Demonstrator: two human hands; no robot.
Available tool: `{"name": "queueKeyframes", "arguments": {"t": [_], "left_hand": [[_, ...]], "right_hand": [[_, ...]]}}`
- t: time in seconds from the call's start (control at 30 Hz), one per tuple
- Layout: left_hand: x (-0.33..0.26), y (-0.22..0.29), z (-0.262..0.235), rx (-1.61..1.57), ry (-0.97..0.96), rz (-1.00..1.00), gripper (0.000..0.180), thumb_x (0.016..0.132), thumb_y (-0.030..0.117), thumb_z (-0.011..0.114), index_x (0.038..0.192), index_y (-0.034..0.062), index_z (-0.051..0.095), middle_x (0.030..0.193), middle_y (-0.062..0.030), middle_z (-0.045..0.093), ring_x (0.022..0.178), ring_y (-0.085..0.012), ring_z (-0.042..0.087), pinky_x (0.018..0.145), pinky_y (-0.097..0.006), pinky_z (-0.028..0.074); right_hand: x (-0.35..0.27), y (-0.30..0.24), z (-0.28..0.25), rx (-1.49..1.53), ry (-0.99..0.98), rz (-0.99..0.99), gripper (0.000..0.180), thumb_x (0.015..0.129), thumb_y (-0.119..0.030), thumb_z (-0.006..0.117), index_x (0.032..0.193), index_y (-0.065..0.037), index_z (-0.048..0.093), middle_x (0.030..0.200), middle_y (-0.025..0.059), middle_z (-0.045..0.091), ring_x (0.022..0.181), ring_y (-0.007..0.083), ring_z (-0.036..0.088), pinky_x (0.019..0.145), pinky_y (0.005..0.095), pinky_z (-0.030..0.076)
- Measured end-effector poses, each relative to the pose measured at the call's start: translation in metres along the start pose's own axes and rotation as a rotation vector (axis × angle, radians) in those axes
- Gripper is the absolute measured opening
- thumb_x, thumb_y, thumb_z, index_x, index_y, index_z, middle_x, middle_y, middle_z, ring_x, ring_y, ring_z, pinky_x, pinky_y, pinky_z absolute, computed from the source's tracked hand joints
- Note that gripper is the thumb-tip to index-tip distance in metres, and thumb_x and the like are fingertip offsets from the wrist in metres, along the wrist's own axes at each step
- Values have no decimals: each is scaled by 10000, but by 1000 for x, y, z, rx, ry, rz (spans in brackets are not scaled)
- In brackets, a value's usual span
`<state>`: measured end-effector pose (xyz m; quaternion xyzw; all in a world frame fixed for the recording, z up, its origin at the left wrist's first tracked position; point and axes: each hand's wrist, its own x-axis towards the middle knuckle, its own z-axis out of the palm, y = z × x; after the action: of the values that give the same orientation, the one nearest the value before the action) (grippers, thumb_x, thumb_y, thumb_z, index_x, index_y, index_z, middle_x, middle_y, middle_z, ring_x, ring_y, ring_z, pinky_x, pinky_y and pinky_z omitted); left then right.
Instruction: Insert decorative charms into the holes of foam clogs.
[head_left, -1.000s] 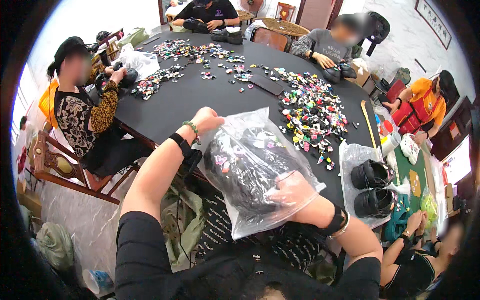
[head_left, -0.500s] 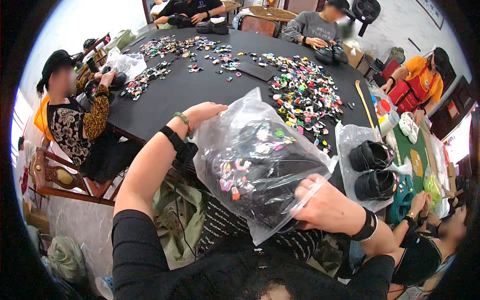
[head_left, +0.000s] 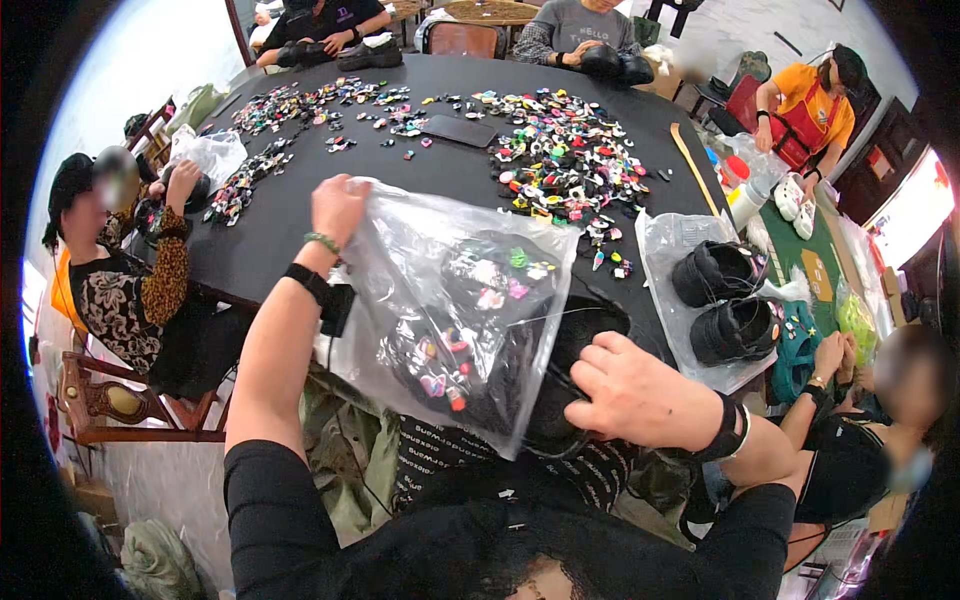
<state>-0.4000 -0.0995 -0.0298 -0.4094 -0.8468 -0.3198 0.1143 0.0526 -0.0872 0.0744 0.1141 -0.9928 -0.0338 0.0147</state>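
Head view, only one. I've got a clear plastic bag point(head_left: 455, 235) up at the near edge of the table point(head_left: 265, 245), part over my lap. Black shoes point(head_left: 590, 330) are in it, toe ends in, rear ends sticking out of the open mouth on the right; looks like a pair.

Progress, my read: charms are on the uppers, showing through the plastic in two clusters; toes covered. Left: rear ends uncovered, mouth not closed. Another black pair point(head_left: 735, 330) sits on clear plastic by the table's right edge, charms on it too small to judge. Loose charms point(head_left: 570, 165) heaped toward the far side.

Pose: my left hand point(head_left: 340, 207) is out ahead, arm fairly straight, fingers closed tight on the bag's upper left corner, pulling it taut by the look of it. My right hand point(head_left: 640, 390) is lower, elbow bent out, knuckles up, fingers curled in on the shoes' rear end just outside the mouth; seems a firm hold, fingertips partly hidden.
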Motion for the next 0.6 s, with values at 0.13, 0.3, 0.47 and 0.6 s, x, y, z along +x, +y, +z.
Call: {"name": "queueKeyframes", "arguments": {"t": [0.13, 0.3, 0.47, 0.6], "left_hand": [[6, -30, -17, -439, -45, -278, 502, 809, 423, 716, 997, -42, 695, 933, -221, 705, 892, -346, 689, 773, -373, 524], [20, -43, -20, -16, 39, -95, 543, 808, 481, 695, 988, -31, 696, 930, -219, 703, 888, -353, 682, 776, -395, 520], [19, -111, -10, 66, 155, -206, 584, 795, 537, 688, 975, -18, 706, 947, -229, 696, 933, -363, 670, 803, -409, 515], [13, -137, -9, 38, 97, -362, 482, 808, 480, 707, 957, 22, 725, 906, -186, 719, 880, -341, 691, 778, -401, 523]], "right_hand": [[-19, 7, -3, 11, 4, 90, 89, 718, -211, 610, 703, -137, 562, 772, 55, 495, 821, 232, 542, 779, 369, 411], [-26, 11, -25, 121, 9, 127, 375, 492, -253, 794, 772, -132, 575, 818, 59, 487, 856, 267, 542, 832, 406, 419], [-50, 9, -49, 237, 0, 226, 445, 439, -289, 824, 767, -120, 576, 835, 80, 488, 866, 304, 534, 809, 440, 407], [-68, 4, -50, 150, 135, 379, 443, 403, -271, 842, 720, -107, 580, 831, 89, 494, 842, 319, 524, 771, 435, 409]]}}
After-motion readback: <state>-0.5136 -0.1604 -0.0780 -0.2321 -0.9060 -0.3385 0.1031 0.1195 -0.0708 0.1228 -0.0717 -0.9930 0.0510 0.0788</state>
